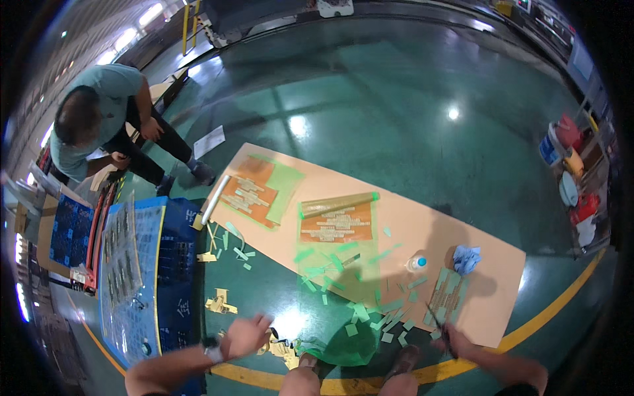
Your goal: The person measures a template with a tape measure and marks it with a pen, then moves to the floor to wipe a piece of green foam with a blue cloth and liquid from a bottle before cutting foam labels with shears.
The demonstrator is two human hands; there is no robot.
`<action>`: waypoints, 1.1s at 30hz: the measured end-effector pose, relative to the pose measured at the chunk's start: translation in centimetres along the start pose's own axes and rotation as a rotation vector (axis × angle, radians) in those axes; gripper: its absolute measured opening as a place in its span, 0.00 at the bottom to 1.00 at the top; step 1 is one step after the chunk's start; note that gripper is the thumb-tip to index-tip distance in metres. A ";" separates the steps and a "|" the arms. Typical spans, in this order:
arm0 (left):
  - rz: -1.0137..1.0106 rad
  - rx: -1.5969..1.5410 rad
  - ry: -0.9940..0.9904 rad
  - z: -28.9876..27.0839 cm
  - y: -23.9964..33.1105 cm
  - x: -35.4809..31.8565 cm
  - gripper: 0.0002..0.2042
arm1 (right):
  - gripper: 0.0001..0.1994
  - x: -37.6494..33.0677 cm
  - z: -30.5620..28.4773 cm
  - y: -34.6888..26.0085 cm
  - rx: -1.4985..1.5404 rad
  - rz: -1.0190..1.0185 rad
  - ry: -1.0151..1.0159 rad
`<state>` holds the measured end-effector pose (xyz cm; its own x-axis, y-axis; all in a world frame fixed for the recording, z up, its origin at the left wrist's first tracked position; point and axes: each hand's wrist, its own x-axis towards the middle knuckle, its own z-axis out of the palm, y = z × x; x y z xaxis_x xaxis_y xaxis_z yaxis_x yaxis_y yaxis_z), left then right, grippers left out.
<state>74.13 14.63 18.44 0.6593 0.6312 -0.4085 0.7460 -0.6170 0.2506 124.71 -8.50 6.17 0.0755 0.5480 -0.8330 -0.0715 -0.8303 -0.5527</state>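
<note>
Head view: the right hand [454,340] grips a thin dark tool [437,321], its long axis running up-left onto the taped green sheet [448,294] at the cardboard [429,231] edge. The left hand [246,335], fingers spread and empty, hovers well apart near yellow scraps [284,348].

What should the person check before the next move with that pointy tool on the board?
1. Right hand grips the thin dark tool: ok.
2. Tool tip rests on the sheet with green strips: ok.
3. Left hand away from the tool: ok, it hovers over the floor, fingers spread.
4. Small bottle upright beside the sheet: ok.
5. Blue cloth off the sheet: ok.
6. Floor near the feet free of scraps: not ok, green strips lie scattered.
</note>
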 end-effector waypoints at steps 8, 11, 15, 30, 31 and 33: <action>-0.090 -0.707 -0.468 0.9 6.1 -18.4 0.15 | 0.20 -24.3 9.5 -2.9 0.472 0.269 0.035; 0.219 -0.780 -0.385 -4.5 9.3 -22.4 0.13 | 0.19 -32.9 11.1 -9.9 0.363 0.143 0.029; 0.410 -0.859 -0.120 -8.6 12.9 -37.4 0.10 | 0.18 -36.4 16.5 -20.0 0.093 0.016 -0.192; -0.186 -0.926 0.225 -28.7 25.3 -52.6 0.18 | 0.18 -49.2 26.3 -30.6 -0.700 -0.130 -0.858; -0.189 -0.884 0.232 -28.5 25.3 -52.9 0.18 | 0.19 -49.6 26.6 -30.7 -0.715 -0.130 -0.897; -0.214 -1.008 0.376 -28.3 25.7 -53.0 0.17 | 0.19 -50.3 27.5 -31.1 -0.724 -0.120 -0.956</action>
<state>60.98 -21.39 71.33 0.3658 0.8883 -0.2777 0.4699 0.0813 0.8790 95.79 -7.49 64.59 -0.7459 0.2250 -0.6269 0.4831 -0.4651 -0.7418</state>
